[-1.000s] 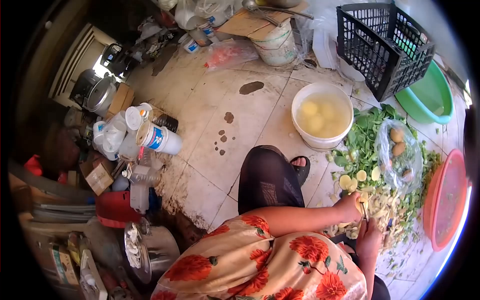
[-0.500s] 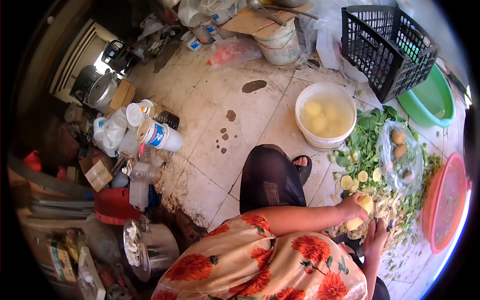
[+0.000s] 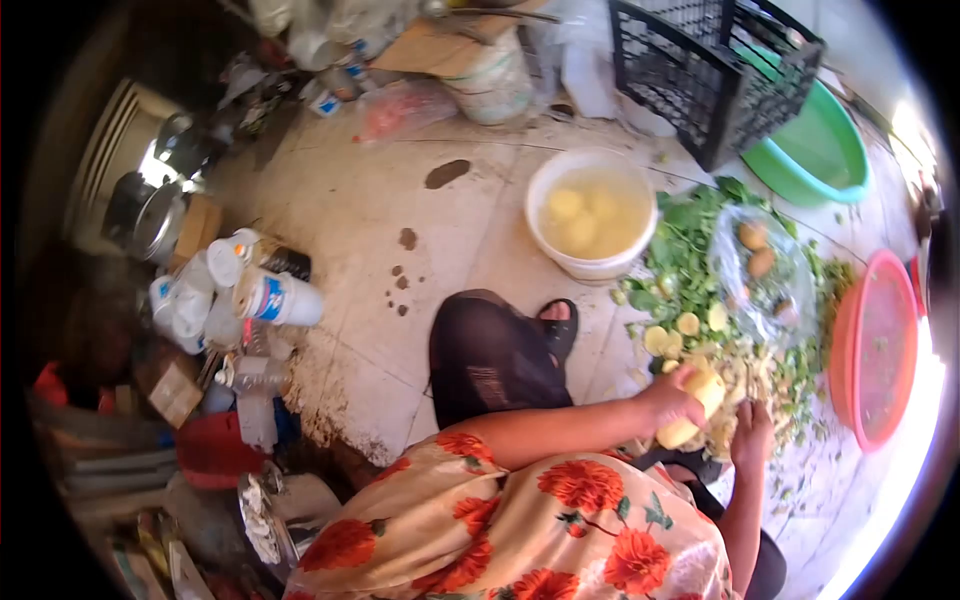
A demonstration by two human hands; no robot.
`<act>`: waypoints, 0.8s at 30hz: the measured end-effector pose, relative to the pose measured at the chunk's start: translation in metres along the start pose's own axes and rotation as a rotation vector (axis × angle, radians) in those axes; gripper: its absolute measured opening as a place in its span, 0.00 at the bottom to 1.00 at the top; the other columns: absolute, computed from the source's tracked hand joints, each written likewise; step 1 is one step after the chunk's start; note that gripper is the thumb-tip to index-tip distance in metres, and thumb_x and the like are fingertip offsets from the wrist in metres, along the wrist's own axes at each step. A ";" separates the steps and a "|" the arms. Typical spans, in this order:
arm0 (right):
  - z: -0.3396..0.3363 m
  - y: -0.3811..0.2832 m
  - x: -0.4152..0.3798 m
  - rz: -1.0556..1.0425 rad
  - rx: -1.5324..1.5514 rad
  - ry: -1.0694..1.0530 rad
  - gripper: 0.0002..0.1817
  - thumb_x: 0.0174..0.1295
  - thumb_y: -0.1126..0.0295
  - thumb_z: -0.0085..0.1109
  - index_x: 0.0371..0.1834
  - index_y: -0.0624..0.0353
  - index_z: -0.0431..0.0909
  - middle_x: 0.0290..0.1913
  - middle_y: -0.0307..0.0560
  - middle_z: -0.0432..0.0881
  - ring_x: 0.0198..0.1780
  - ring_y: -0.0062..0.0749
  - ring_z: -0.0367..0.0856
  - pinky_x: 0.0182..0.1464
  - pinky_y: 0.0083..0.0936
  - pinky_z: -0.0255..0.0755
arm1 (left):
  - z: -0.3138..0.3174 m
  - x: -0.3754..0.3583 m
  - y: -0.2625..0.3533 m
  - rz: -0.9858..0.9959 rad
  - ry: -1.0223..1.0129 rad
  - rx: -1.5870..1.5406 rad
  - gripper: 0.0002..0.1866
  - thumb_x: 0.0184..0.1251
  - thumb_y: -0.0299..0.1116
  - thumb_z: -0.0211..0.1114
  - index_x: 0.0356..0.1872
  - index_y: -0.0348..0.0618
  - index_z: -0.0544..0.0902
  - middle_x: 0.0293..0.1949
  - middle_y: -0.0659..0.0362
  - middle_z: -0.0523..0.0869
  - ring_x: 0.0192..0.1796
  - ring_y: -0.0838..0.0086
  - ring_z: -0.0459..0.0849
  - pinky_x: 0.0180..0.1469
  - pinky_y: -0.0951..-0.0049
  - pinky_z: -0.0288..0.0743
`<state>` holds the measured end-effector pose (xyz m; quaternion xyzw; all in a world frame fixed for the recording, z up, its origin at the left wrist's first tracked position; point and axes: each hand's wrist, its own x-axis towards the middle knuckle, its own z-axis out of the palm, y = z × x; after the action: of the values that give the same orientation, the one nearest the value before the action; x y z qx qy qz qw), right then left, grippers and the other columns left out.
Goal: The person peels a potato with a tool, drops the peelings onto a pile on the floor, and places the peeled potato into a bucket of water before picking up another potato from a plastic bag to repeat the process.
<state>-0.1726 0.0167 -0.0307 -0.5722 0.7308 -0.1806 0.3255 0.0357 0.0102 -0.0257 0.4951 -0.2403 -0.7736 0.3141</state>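
My left hand (image 3: 672, 398) is wrapped round a large peeled potato (image 3: 706, 392), pale yellow and held tilted over the peelings. Just to its right, my right hand (image 3: 752, 436) is closed on a small knife, mostly hidden by the fingers. Beneath both hands lies a heap of potato peelings (image 3: 735, 372) mixed with green leaves (image 3: 690, 235). Several cut potato pieces (image 3: 657, 341) rest at the heap's left side. A clear plastic bag (image 3: 768, 290) with unpeeled potatoes (image 3: 761, 262) sits on the leaves. Beyond, a white bucket (image 3: 541, 242) holds peeled potatoes (image 3: 582, 220) in cloudy water.
At the right stand a red basin (image 3: 846, 385) and a green basin (image 3: 855, 180). A black crate (image 3: 665, 95) leans by the green one. Left are white tubs (image 3: 290, 300), bottles and a metal pot (image 3: 305, 500). Dark wet spots (image 3: 447, 174) mark the tiled floor.
The view has shifted, so surroundings appear further left and slightly higher. My right hand has drawn a little away from the potato, which my left hand still grips.
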 end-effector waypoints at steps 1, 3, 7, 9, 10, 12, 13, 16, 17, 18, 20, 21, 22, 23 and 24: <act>0.001 -0.001 -0.004 -0.036 0.002 0.030 0.16 0.69 0.61 0.49 0.33 0.64 0.75 0.27 0.63 0.78 0.32 0.57 0.77 0.36 0.45 0.68 | -0.001 -0.005 0.011 -0.053 -0.003 -0.123 0.49 0.38 0.23 0.74 0.69 0.37 0.61 0.51 0.52 0.79 0.52 0.65 0.80 0.52 0.65 0.77; -0.003 -0.024 -0.016 -0.017 -0.004 -0.017 0.15 0.69 0.61 0.50 0.34 0.64 0.74 0.30 0.68 0.77 0.35 0.65 0.77 0.37 0.47 0.69 | 0.001 -0.009 0.016 0.021 0.063 -0.192 0.43 0.39 0.23 0.75 0.63 0.38 0.66 0.47 0.52 0.81 0.45 0.65 0.84 0.45 0.64 0.81; 0.000 -0.040 -0.033 -0.185 0.060 -0.072 0.12 0.68 0.62 0.51 0.37 0.61 0.71 0.30 0.64 0.80 0.34 0.65 0.79 0.36 0.52 0.71 | -0.014 0.002 0.014 0.027 0.003 -0.143 0.36 0.45 0.22 0.76 0.58 0.42 0.69 0.46 0.56 0.81 0.45 0.67 0.84 0.46 0.64 0.82; 0.002 -0.038 -0.040 -0.237 -0.047 -0.152 0.11 0.66 0.63 0.52 0.37 0.60 0.70 0.27 0.61 0.80 0.34 0.61 0.81 0.36 0.49 0.73 | -0.013 0.001 0.014 0.018 -0.015 -0.120 0.34 0.47 0.20 0.74 0.58 0.42 0.70 0.45 0.57 0.81 0.45 0.67 0.84 0.46 0.64 0.82; 0.002 -0.038 -0.043 -0.283 -0.095 -0.153 0.11 0.66 0.63 0.51 0.37 0.60 0.70 0.28 0.60 0.80 0.34 0.59 0.81 0.36 0.49 0.74 | -0.010 -0.001 0.014 -0.003 -0.034 -0.116 0.34 0.47 0.20 0.74 0.58 0.42 0.70 0.45 0.57 0.81 0.45 0.67 0.84 0.46 0.64 0.82; 0.002 -0.043 -0.046 -0.319 -0.136 -0.149 0.11 0.66 0.63 0.51 0.37 0.60 0.70 0.29 0.60 0.80 0.35 0.58 0.81 0.37 0.48 0.74 | -0.006 -0.003 0.017 -0.002 -0.055 -0.118 0.33 0.47 0.19 0.72 0.58 0.42 0.70 0.45 0.57 0.81 0.46 0.68 0.83 0.47 0.65 0.82; 0.000 -0.048 -0.046 -0.234 -0.176 -0.183 0.12 0.66 0.62 0.51 0.37 0.60 0.71 0.30 0.59 0.81 0.36 0.58 0.82 0.39 0.48 0.75 | -0.006 -0.003 0.016 -0.012 -0.064 -0.110 0.33 0.47 0.19 0.72 0.58 0.42 0.70 0.45 0.57 0.81 0.46 0.68 0.83 0.47 0.65 0.82; 0.000 -0.035 -0.032 -0.038 -0.184 -0.196 0.14 0.66 0.60 0.50 0.38 0.61 0.73 0.34 0.58 0.83 0.38 0.57 0.82 0.42 0.47 0.76 | -0.007 -0.003 0.015 -0.057 -0.126 -0.048 0.32 0.48 0.21 0.68 0.59 0.39 0.70 0.47 0.54 0.81 0.45 0.63 0.85 0.47 0.63 0.83; 0.002 -0.025 -0.022 0.063 -0.162 -0.182 0.16 0.66 0.58 0.50 0.39 0.62 0.75 0.36 0.59 0.83 0.38 0.57 0.83 0.44 0.47 0.76 | -0.004 -0.006 0.014 -0.065 -0.135 -0.037 0.32 0.48 0.21 0.68 0.59 0.39 0.70 0.47 0.54 0.81 0.45 0.63 0.85 0.47 0.63 0.83; 0.000 -0.006 -0.014 0.058 -0.214 -0.191 0.18 0.67 0.56 0.49 0.38 0.62 0.78 0.37 0.59 0.84 0.40 0.58 0.83 0.46 0.48 0.76 | -0.002 -0.012 0.014 -0.044 -0.189 -0.042 0.33 0.47 0.21 0.68 0.59 0.39 0.70 0.46 0.54 0.81 0.44 0.62 0.85 0.46 0.62 0.83; -0.003 0.004 -0.009 0.066 -0.065 -0.072 0.18 0.67 0.57 0.49 0.38 0.62 0.78 0.33 0.61 0.83 0.39 0.59 0.82 0.45 0.49 0.75 | 0.005 -0.017 0.020 -0.022 -0.258 -0.068 0.35 0.45 0.21 0.69 0.60 0.40 0.70 0.45 0.53 0.81 0.43 0.60 0.85 0.45 0.62 0.83; -0.005 0.002 -0.009 0.050 0.009 -0.043 0.18 0.67 0.57 0.49 0.38 0.62 0.78 0.32 0.62 0.83 0.39 0.59 0.82 0.44 0.50 0.75 | 0.005 -0.015 0.021 -0.025 -0.261 -0.070 0.35 0.45 0.21 0.69 0.60 0.40 0.70 0.45 0.53 0.81 0.43 0.60 0.85 0.45 0.62 0.83; -0.007 -0.002 -0.011 0.051 0.006 -0.045 0.18 0.67 0.57 0.49 0.38 0.62 0.78 0.32 0.62 0.83 0.39 0.59 0.82 0.44 0.50 0.75 | 0.004 -0.012 0.022 -0.033 -0.234 -0.084 0.36 0.45 0.21 0.69 0.61 0.40 0.69 0.45 0.53 0.81 0.43 0.60 0.85 0.45 0.62 0.83; -0.007 -0.010 -0.016 0.030 0.060 -0.049 0.18 0.68 0.57 0.49 0.38 0.62 0.77 0.31 0.62 0.82 0.38 0.60 0.82 0.43 0.49 0.75 | 0.002 -0.011 0.023 -0.039 -0.206 -0.095 0.36 0.44 0.20 0.69 0.61 0.41 0.69 0.45 0.53 0.80 0.43 0.60 0.85 0.45 0.62 0.83; -0.007 -0.019 -0.021 0.010 0.116 -0.051 0.17 0.68 0.57 0.49 0.38 0.62 0.77 0.30 0.63 0.82 0.38 0.60 0.82 0.43 0.49 0.75 | 0.001 -0.010 0.021 -0.031 -0.171 -0.087 0.35 0.47 0.19 0.70 0.61 0.40 0.69 0.46 0.53 0.81 0.44 0.62 0.85 0.45 0.63 0.83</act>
<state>-0.1609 0.0311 -0.0080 -0.5531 0.7134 -0.2064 0.3775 0.0434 0.0028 -0.0049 0.4169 -0.2248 -0.8276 0.3013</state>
